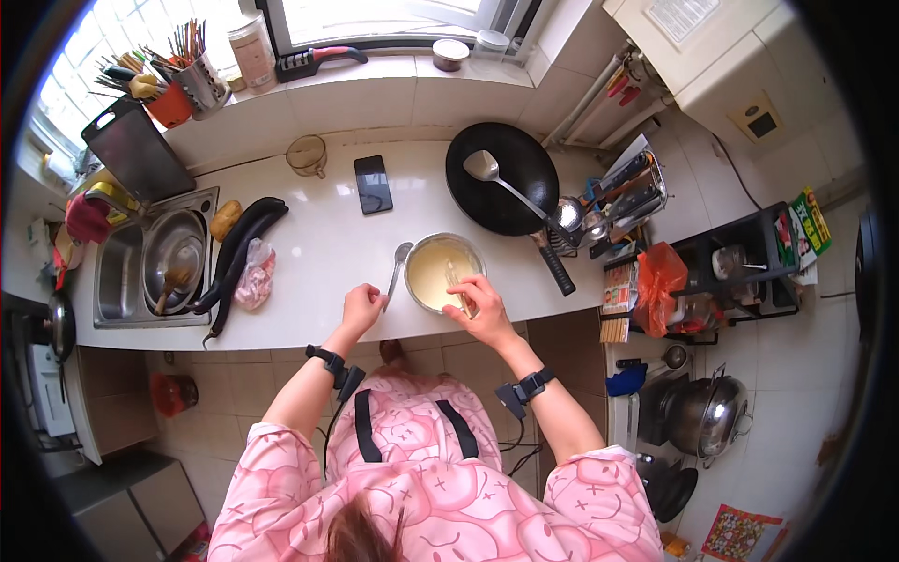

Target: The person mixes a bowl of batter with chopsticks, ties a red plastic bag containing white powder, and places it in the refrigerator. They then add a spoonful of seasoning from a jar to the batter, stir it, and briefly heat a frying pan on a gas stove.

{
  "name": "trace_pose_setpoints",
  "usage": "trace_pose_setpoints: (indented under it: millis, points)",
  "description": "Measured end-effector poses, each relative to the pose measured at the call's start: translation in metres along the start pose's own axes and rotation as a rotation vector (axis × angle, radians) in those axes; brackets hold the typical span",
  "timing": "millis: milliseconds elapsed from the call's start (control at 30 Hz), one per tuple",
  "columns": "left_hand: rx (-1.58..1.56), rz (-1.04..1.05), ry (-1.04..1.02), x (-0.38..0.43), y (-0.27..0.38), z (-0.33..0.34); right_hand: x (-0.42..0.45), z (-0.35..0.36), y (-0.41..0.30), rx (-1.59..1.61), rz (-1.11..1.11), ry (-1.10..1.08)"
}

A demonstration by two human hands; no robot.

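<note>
A metal bowl [482,261] of pale yellow batter [430,270] stands near the counter's front edge. My right hand [481,305] is over its right rim, closed around pale, batter-coated chopsticks [453,270] whose lower ends dip into the batter. To the left of the bowl lies a metal spoon [400,257], its handle pointing towards me. My left hand [362,308] is loosely curled beside the end of that handle; whether the fingertips touch it is hard to tell.
Behind the bowl lies a phone [373,185], with a glass cup [306,156] farther left. A black wok [491,204] holding a spatula [509,186] sits back right, its handle towards me. Eggplants [235,256], a potato [225,220] and a bag of meat [256,274] border the sink [116,281].
</note>
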State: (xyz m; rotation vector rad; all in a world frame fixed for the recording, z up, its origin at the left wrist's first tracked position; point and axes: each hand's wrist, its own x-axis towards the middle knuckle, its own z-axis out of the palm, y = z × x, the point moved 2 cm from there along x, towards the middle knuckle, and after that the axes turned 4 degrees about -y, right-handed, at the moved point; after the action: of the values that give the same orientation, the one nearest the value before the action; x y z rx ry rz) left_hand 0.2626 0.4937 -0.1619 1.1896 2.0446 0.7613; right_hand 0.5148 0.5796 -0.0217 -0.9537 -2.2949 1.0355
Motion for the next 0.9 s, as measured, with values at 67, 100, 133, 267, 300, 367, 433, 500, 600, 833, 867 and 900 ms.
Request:
trace_pose_setpoints:
  millis: [67, 100, 133, 267, 300, 367, 433, 500, 600, 833, 867, 900]
  points:
    - [0.014, -0.026, -0.038, 0.019, 0.009, 0.011, 0.020, -0.004, -0.008, 0.056, 0.006, -0.024]
    - [0.034, -0.050, -0.079, 0.025, 0.013, 0.017, 0.027, -0.005, 0.001, 0.052, 0.018, -0.026]
    - [0.012, -0.045, -0.105, 0.030, 0.008, 0.023, 0.035, -0.005, 0.010, 0.018, -0.024, 0.049]
    - [0.042, 0.001, -0.017, 0.043, -0.009, 0.017, 0.044, -0.017, 0.033, 0.035, 0.013, 0.082]
    - [0.037, -0.046, 0.041, 0.047, -0.017, 0.005, 0.042, -0.024, 0.037, 0.059, 0.033, 0.075]
    - [0.079, -0.089, 0.156, 0.056, -0.037, -0.024, 0.033, -0.038, 0.041, 0.102, 0.087, 0.013]
    - [0.096, -0.186, 0.219, 0.063, -0.068, -0.052, 0.024, -0.051, 0.033, -0.027, -0.034, -0.122]
    - [0.123, -0.240, 0.255, 0.071, -0.083, -0.072, 0.010, -0.056, 0.038, -0.131, -0.121, -0.192]
    - [0.188, -0.243, 0.299, 0.069, -0.080, -0.080, -0.008, -0.045, 0.043, -0.355, -0.298, -0.326]
    - [-0.722, -0.215, -0.518, 0.026, 0.064, -0.021, 0.007, -0.004, 0.033, -0.347, -0.505, -0.304]
    - [-0.706, -0.196, -0.497, 0.023, 0.067, -0.014, 0.016, -0.004, 0.032, -0.330, -0.404, -0.252]
    - [-0.691, -0.175, -0.481, 0.021, 0.067, -0.008, 0.026, -0.006, 0.030, -0.315, -0.298, -0.200]
